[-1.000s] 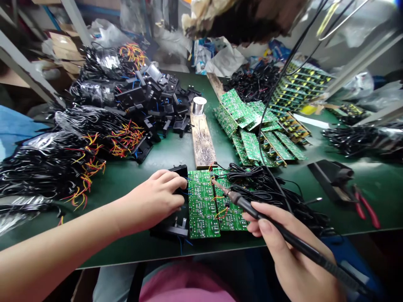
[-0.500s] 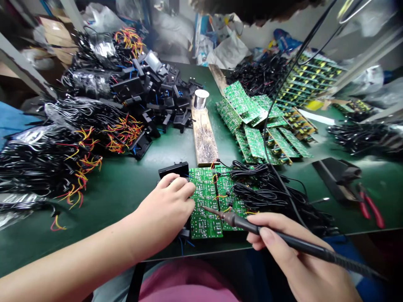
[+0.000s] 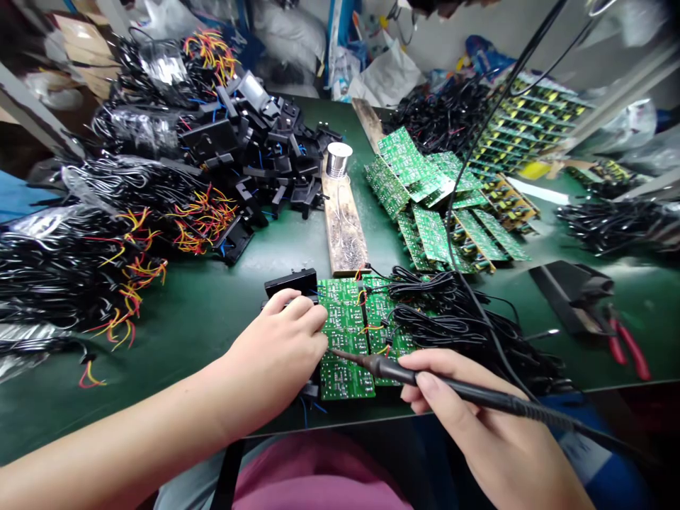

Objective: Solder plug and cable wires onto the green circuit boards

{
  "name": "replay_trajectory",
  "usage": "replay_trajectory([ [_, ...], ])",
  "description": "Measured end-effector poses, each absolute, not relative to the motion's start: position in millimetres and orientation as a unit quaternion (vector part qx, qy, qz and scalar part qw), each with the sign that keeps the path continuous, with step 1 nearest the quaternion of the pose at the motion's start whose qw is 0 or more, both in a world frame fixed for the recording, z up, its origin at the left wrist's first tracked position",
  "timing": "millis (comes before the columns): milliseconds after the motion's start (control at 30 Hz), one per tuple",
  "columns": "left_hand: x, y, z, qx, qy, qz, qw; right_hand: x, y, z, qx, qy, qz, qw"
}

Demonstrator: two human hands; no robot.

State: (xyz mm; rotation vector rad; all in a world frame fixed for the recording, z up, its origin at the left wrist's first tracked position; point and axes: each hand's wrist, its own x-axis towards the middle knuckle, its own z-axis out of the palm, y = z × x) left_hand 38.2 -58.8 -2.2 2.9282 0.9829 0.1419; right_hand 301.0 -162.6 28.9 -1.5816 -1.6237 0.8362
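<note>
soldering iron [image 3: 494, 400]: matt black plastic-looking handle, dull brownish metal up at the tip [image 3: 348, 355]
circuit boards [image 3: 345, 319]: smooth glossy green face, rough with tiny shiny silver solder dots all over
black housing [image 3: 290, 281]: hard plastic, smooth, slight sheen
solder spool [image 3: 338, 161]: bright silvery metal, super shiny
wooden strip [image 3: 343, 219]: bare wood, pretty scorched and rough looking, grubby too
tabletop [image 3: 276, 248]: smooth dark green, semi-gloss, catches the light, can't tell what it's made of
cables [image 3: 446, 326]: slick black plastic coating, kinda glossy
pliers [image 3: 632, 350]: smooth red plastic-looking grips
shirt [image 3: 319, 474]: soft matt pink cloth
cardboard [image 3: 85, 57]: matt brown, creased
</note>
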Motion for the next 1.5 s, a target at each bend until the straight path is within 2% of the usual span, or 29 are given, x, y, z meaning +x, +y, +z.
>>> replay_trajectory([
  [367,39.5,-58.4,-0.6,0.948,0.315,0.037,0.021,303.3,-158.3,36.2,-0.606,-0.667,0.302,0.311],
  [567,40.3,-56.3,-0.4,0.950,0.309,0.033,0.019,309.6,-160.6,37.3,-0.620,-0.628,0.303,0.360],
  [833,40.0,-57.5,-1.5,0.952,0.303,0.040,0.008,311.2,-162.3,33.2,-0.620,-0.618,0.305,0.376],
  [1067,41.1,-56.6,-0.5,0.952,0.305,0.035,0.013,305.9,-162.0,34.5,-0.606,-0.658,0.305,0.325],
  [1500,41.5,-54.9,-0.4,0.955,0.295,0.041,0.012,303.5,-155.5,39.0,-0.606,-0.670,0.301,0.304],
])
